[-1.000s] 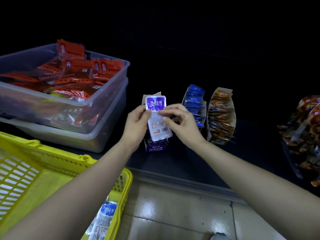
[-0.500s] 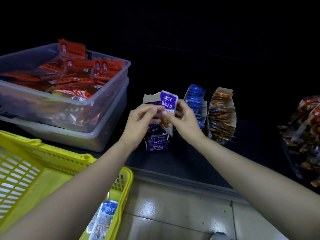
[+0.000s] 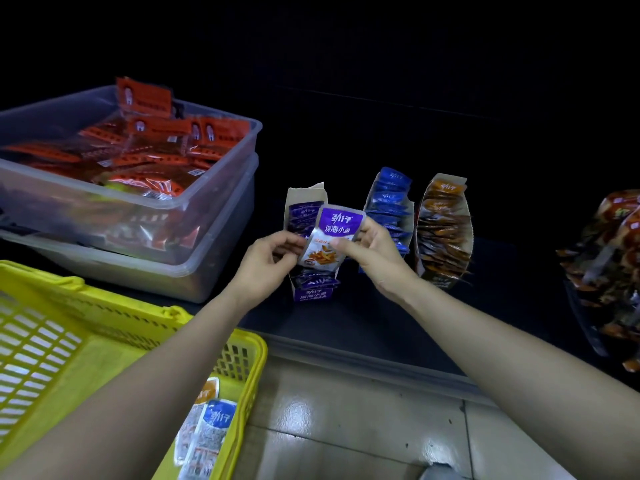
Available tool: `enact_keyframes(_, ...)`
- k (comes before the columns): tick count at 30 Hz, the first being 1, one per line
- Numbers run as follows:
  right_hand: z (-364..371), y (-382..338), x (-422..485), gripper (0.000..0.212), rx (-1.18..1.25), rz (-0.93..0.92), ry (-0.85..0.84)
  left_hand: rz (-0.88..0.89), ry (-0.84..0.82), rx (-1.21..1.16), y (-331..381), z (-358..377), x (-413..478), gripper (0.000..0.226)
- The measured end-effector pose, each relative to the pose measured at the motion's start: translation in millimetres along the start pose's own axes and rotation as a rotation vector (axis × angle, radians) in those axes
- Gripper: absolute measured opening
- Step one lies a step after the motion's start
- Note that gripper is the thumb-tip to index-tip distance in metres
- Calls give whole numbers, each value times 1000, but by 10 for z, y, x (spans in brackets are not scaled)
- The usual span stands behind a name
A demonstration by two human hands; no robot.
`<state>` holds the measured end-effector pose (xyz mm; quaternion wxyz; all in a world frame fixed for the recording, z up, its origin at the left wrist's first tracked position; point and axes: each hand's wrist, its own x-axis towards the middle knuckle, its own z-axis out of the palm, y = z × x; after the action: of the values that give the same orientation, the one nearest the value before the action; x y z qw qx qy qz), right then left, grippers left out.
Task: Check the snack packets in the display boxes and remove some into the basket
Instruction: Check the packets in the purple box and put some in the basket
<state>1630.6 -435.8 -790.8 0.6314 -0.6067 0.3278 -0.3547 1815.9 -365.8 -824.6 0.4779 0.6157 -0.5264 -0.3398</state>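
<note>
Evidently for reading, the left hand (image 3: 266, 263) and right hand (image 3: 372, 252) hold the purple packet (image 3: 334, 237) face-up just above its display box (image 3: 313, 294), fingers (image 3: 340, 244) pinching its side edges; the yellow basket (image 3: 121, 306) sits below-left.

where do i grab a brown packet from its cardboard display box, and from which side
Pinch the exposed top edge of a brown packet, coming from above. The display box walls cover the packets' sides, and they stand overlapped in a row, so only upper edges stick out. The left hand and right hand both hold the purple packet; free one first.
</note>
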Motion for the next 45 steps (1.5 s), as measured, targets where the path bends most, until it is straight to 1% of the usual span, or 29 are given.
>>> enact_keyframes(4,-26,91,-15,36,-82,-7,-17,9,-62,-13,-23,-18,-44,29)
enact_keyframes(7,-32,171,-35,28,-175,-26,-69,46,-80,-12,-16,-16,-55,13)
enact_keyframes(9,-38,217,-32,24,-255,-39,-73,57,-64,35,-6,-3,-53,6)
enact_keyframes(12,-89,229,-18,20,-371,-103,-30,60,-11,172,-25,6,-57,12)
enact_keyframes(14,-137,221,-11,13,-411,-145,19,61,11,216,-35,1,-61,19)
enact_keyframes(16,-154,228,-8,6,-429,-137,36,60,22,265,-42,-4,-58,24)
enact_keyframes(18,-139,264,-11,6,-464,-122,48,49,23,311,-67,-16,-56,28)
enact_keyframes(21,-120,328,-10,6,-512,-121,61,63,14,312,-111,-45,-71,21)
enact_keyframes(24,-95,370,1,8,-560,-125,52,154,-13,340,-115,-61,-81,19)
enact_keyframes(26,-78,383,10,8,-627,-153,22,201,-43,381,-107,-47,-76,13)
enact_keyframes(27,-74,378,8,12,-651,-162,-3,211,-53,410,-109,-41,-72,10)
enact_keyframes(29,-83,365,-4,27,-662,-164,-21,207,-65,477,-132,-36,-68,8)
enact_keyframes(31,-127,353,2,35,-686,-155,38,182,-60,515,-156,-38,-64,5)
enact_keyframes(33,-182,371,33,30,-762,-140,92,155,-61,512,-168,-34,-59,7)
enact_keyframes(37,-216,437,90,13,-872,-73,96,132,-139,502,-194,-18,-45,16)
enact_keyframes(40,-199,449,104,7,-864,-72,129,128,-177,536,-212,-21,-46,21)
enact_keyframes(43,-190,435,115,6,-827,-115,140,122,-199,561,-204,-25,-62,20)
enact_keyframes(45,-181,406,122,5,-776,-159,140,117,-181,556,-191,-29,-66,20)
